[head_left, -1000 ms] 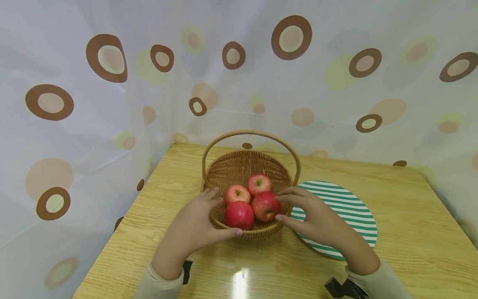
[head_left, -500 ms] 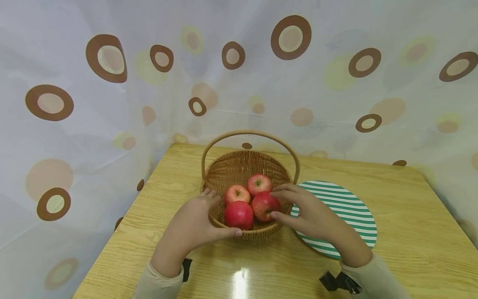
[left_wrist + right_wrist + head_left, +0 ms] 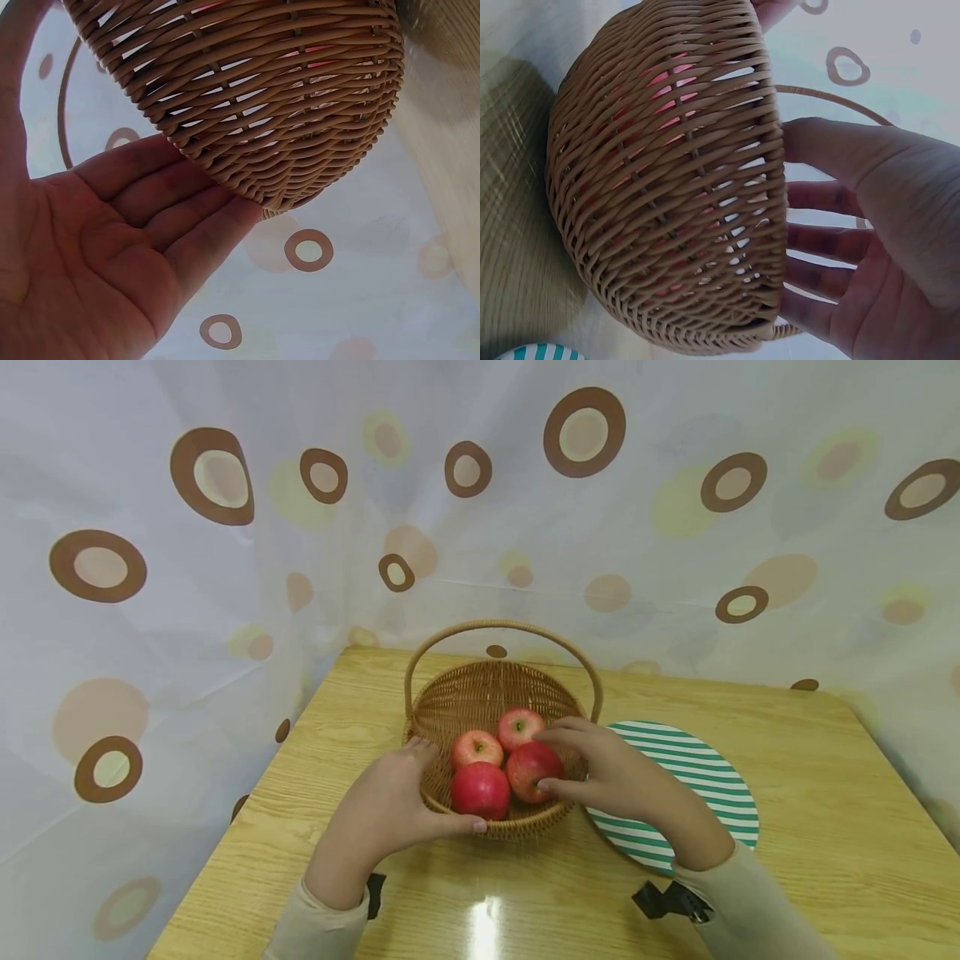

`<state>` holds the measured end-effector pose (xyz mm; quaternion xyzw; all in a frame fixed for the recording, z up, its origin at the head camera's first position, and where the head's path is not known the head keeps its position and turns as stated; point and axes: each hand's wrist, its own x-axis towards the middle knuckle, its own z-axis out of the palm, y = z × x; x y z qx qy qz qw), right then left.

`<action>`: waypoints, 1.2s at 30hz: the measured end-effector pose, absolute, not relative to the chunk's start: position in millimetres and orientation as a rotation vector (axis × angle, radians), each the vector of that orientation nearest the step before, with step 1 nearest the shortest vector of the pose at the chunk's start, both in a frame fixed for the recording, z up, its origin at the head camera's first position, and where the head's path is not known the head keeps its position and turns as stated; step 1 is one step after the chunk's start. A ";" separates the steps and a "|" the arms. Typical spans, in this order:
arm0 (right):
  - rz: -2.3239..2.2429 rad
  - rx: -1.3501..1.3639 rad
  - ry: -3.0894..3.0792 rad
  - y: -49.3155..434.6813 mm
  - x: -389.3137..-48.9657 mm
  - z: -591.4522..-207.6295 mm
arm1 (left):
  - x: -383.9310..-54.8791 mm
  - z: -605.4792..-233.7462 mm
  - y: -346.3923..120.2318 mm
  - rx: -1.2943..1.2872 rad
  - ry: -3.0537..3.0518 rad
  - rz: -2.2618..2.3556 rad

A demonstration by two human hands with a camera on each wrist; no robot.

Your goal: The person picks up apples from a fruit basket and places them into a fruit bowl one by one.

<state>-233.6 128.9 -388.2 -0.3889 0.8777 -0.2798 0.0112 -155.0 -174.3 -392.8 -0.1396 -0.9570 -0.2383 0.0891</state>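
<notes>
A wicker basket (image 3: 491, 681) with a tall hoop handle (image 3: 495, 625) stands on the table, several apples clustered inside. My left hand (image 3: 386, 810) holds the basket's rim, thumb along the front edge. In the left wrist view its long fingers (image 3: 180, 184) reach the rim, their tips hidden behind it. My right hand (image 3: 615, 772) cups the red apple (image 3: 523, 770) on the right, with fingertips on its top and thumb at its front. Beside that lie a red apple (image 3: 480, 791) in front and two paler apples, one to the left (image 3: 476, 749) and one behind (image 3: 520, 727).
A round green-and-white striped mat (image 3: 716, 802) lies right of the basket, partly under my right forearm. The wooden table (image 3: 817, 793) meets a white wall covering (image 3: 660, 560) printed with brown rings. In the right wrist view the basket's wall (image 3: 660, 172) fills the left side.
My right hand has slid left and a little away from me, further over the right-hand red apple. The left hand, basket and apples have stayed in place.
</notes>
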 end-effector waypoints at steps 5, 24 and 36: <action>-0.777 -1.240 2.717 118.7 -239.9 -388.0 | -156.1 -390.8 -173.9 -0.395 -2.863 -0.741; -0.514 -1.122 2.695 96.4 -262.0 -393.8 | -159.7 -385.5 -172.4 -0.349 -2.937 -0.754; -0.525 -1.110 2.691 89.5 -265.7 -396.2 | -160.5 -385.6 -173.0 -0.371 -2.934 -0.763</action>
